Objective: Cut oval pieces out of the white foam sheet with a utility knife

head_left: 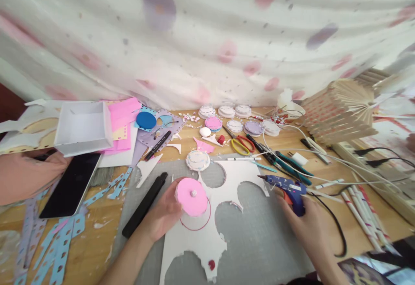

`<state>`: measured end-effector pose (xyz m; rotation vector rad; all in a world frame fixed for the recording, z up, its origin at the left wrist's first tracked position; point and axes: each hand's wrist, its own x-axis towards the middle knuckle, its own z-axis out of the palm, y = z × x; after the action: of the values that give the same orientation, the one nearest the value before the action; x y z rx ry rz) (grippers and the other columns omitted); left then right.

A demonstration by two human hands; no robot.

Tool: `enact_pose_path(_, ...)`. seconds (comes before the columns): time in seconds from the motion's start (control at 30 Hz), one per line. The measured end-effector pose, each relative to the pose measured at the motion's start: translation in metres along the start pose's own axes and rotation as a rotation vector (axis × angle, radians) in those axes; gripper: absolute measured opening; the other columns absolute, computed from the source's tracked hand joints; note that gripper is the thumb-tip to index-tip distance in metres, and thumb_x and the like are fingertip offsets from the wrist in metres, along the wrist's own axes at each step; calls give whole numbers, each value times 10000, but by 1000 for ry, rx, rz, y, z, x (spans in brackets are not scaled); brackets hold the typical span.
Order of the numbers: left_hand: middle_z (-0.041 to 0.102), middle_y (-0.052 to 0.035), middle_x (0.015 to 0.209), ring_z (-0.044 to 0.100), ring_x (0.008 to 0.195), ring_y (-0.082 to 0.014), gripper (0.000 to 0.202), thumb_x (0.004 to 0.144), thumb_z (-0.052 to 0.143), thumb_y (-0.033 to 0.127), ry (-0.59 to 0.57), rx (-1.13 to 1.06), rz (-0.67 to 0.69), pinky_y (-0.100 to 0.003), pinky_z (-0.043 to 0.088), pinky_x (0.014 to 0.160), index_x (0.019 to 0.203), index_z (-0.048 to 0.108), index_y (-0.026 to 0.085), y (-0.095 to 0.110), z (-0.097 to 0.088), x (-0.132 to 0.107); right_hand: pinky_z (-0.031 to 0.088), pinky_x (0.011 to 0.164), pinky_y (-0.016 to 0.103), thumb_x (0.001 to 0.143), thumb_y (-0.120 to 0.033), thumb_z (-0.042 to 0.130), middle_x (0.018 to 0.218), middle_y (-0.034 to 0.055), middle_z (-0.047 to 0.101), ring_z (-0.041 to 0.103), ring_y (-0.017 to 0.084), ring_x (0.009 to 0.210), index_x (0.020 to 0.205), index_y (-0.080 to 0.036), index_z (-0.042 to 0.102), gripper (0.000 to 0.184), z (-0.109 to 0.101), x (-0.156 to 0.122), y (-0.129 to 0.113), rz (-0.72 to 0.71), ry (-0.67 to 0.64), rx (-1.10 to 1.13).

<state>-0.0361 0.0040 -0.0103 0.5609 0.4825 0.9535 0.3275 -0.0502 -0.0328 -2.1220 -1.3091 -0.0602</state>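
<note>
My left hand [162, 213] grips a pink paper disc [188, 203] by its left edge, and a small whitish blob sits near the disc's middle. Beneath it lies a white sheet [197, 237] with round cut-outs and a drawn circle, resting on a grey mat [256, 250]. A small white layered disc [197, 160] lies just beyond the pink one. On the right, my right hand [301, 216] is wrapped round a blue glue gun [287, 185], its nozzle pointing left over the sheet's edge.
Several layered discs [226, 111] stand at the back. Scissors [243, 143], pliers [293, 166] and white cables lie right of centre. A power strip [372, 181] runs along the right. At left are a white box [83, 127], a phone [69, 185] and paper strips [65, 246]. A black tool [144, 205] lies on the mat.
</note>
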Motion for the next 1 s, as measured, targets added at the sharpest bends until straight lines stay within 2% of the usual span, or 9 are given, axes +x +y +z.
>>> enact_pose_path(0.13, 684, -52, 1211, 548, 1234, -266, 528, 688, 823, 266, -3, -20, 13, -391, 357, 1081, 1190, 660, 280, -2, -2, 1, 456, 747, 637, 809, -575, 539, 810, 95, 521, 556, 427, 903, 933, -249, 488, 353, -4, -3, 2, -19, 80, -102)
enact_pose_path(0.27, 692, -80, 1204, 551, 1236, -280, 485, 738, 783, 364, 3, -41, -4, -431, 354, 1088, 1191, 659, 242, -3, -5, 2, 405, 900, 665, 865, -414, 570, 1005, 134, 520, 501, 421, 1074, 1097, -230, 470, 312, -2, -1, -49, -311, 204, 68)
enact_pose_path(0.37, 710, -90, 1171, 551, 1238, -292, 445, 766, 743, 430, 9, -54, -18, -453, 350, 1091, 1155, 679, 223, -2, -5, 3, 449, 923, 573, 866, -304, 594, 1146, 147, 518, 531, 357, 1095, 1175, -232, 451, 348, 11, 11, -105, -615, -104, 283)
enact_pose_path(0.43, 723, -84, 1143, 545, 1248, -289, 413, 788, 717, 440, 14, -56, -17, -450, 341, 1098, 1140, 688, 224, -1, -4, 3, 441, 981, 530, 804, -340, 684, 1261, 180, 490, 492, 349, 1194, 1254, -197, 411, 545, 27, 21, -145, -711, -327, 316)
enact_pose_path(0.57, 745, -72, 1089, 551, 1243, -286, 395, 783, 719, 449, 19, -44, -11, -452, 332, 1103, 1122, 702, 246, 1, -1, 3, 379, 1028, 558, 644, -388, 811, 1338, 237, 487, 448, 396, 1264, 1317, -124, 414, 824, 73, 43, -205, -696, -596, 200)
enact_pose_path(0.63, 748, -69, 1078, 563, 1230, -292, 404, 768, 728, 468, 23, -33, -12, -462, 332, 1101, 1113, 709, 260, 2, -1, 3, 407, 977, 572, 592, -315, 843, 1215, 245, 576, 528, 415, 1174, 1242, -96, 498, 767, 91, 53, -220, -682, -638, 189)
enact_pose_path(0.73, 742, -73, 1095, 573, 1214, -306, 422, 744, 741, 495, 32, -8, -14, -483, 338, 1092, 1101, 716, 271, 2, -2, 4, 422, 966, 547, 570, -277, 846, 1144, 213, 623, 565, 395, 1130, 1189, -111, 541, 709, 96, 60, -220, -672, -658, 236)
enact_pose_path(0.87, 714, -88, 1151, 566, 1212, -316, 465, 730, 751, 509, 62, 30, 6, -488, 359, 1071, 1121, 701, 262, -2, -4, 1, 449, 999, 428, 752, -434, 714, 1303, 167, 553, 536, 279, 1228, 1314, -179, 397, 694, 74, 53, -192, -614, -636, 435)
enact_pose_path(1.0, 654, -63, 1246, 520, 1249, -306, 595, 673, 803, 502, 151, 112, 123, -436, 384, 1052, 1207, 633, 305, -5, -5, -2, 504, 937, 459, 740, -651, 675, 1350, 113, 547, 616, 280, 1165, 1280, -324, 404, 687, 58, 24, -158, -253, -829, 1197)
